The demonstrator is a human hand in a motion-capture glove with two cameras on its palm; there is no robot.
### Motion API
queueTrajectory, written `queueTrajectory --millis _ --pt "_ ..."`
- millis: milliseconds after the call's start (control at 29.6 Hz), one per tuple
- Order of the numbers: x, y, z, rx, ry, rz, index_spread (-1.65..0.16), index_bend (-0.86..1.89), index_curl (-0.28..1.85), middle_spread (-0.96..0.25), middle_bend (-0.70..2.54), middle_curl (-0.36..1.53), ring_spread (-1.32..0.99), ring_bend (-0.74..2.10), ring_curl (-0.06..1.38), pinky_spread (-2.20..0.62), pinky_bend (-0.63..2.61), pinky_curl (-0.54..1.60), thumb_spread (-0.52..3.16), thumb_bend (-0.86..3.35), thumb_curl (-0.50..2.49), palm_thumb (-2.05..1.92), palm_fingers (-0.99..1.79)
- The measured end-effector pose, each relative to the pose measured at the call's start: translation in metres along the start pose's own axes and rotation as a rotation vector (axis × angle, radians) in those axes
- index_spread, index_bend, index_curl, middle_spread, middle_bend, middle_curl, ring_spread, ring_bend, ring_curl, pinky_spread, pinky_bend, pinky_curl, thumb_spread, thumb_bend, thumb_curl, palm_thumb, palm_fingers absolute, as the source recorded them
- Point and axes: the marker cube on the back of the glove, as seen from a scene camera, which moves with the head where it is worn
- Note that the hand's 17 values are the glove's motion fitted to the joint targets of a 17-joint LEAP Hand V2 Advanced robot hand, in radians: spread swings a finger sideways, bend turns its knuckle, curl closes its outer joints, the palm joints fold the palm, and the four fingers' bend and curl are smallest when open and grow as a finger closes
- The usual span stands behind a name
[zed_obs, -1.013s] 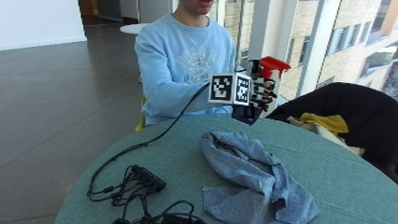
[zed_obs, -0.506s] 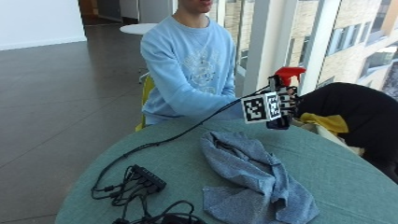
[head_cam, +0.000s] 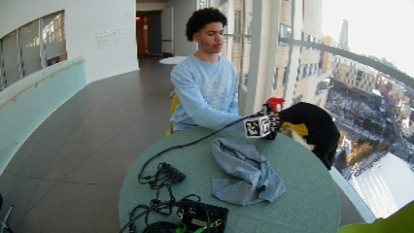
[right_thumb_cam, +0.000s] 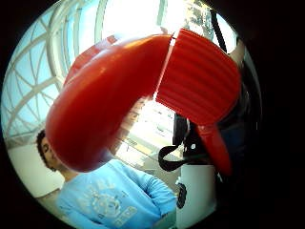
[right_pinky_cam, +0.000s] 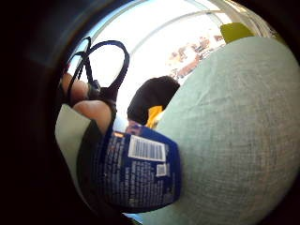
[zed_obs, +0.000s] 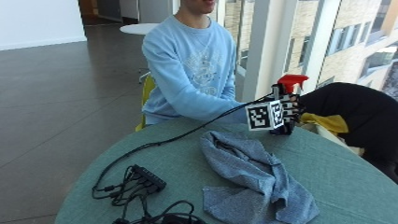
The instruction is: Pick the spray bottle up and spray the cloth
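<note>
The spray bottle (zed_obs: 291,80) has a red trigger head and a dark blue labelled body (right_pinky_cam: 140,168). My gloved right hand (zed_obs: 287,109) grips it upright at the far right side of the round green table (zed_obs: 348,172). Its base is at the tabletop; whether it touches I cannot tell. The red head (right_thumb_cam: 143,95) fills the thumb side palm view. A crumpled grey-blue cloth (zed_obs: 249,172) lies in the middle of the table, to the near left of the bottle and apart from it. In the wide outside view the hand (head_cam: 270,124) is beyond the cloth (head_cam: 246,170).
Black cables and a power block (zed_obs: 146,179) lie on the table's near left. A black jacket over something yellow (zed_obs: 358,109) hangs on a chair just right of the bottle. The person's bare hand is hidden.
The hand has carried the bottle to the right and down, from in front of the chest to the tabletop at the far right. The cloth has not moved.
</note>
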Motion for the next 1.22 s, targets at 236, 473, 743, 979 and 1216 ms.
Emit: queueTrajectory --millis 236,473,743,979,1216 --pt "-0.002 0.007 -0.009 -0.028 0.040 0.046 -0.22 0.15 0.40 -0.09 0.42 0.50 -0.07 0.43 0.38 0.11 0.16 0.34 1.00 -0.04 0.54 0.78 0.99" --pt "-0.016 0.019 -0.047 -0.006 0.213 0.085 -0.25 0.15 0.39 -0.09 0.37 0.47 -0.07 0.38 0.37 0.16 0.15 0.32 0.99 -0.05 0.47 0.70 0.90" --pt "-0.053 0.056 -0.101 -0.050 0.474 0.146 -0.28 0.22 0.41 -0.08 0.28 0.44 -0.06 0.28 0.35 0.19 0.16 0.31 0.98 -0.04 0.42 0.66 0.83" --pt "-0.070 0.110 -0.174 -0.091 0.710 0.219 -0.30 0.21 0.42 -0.09 0.23 0.43 -0.03 0.23 0.33 0.21 0.14 0.29 0.98 -0.03 0.39 0.64 0.78" --pt "-0.077 0.184 -0.244 -0.021 0.899 0.283 -0.31 0.20 0.42 -0.09 0.20 0.42 -0.02 0.20 0.33 0.22 0.15 0.27 0.99 -0.03 0.37 0.63 0.76"
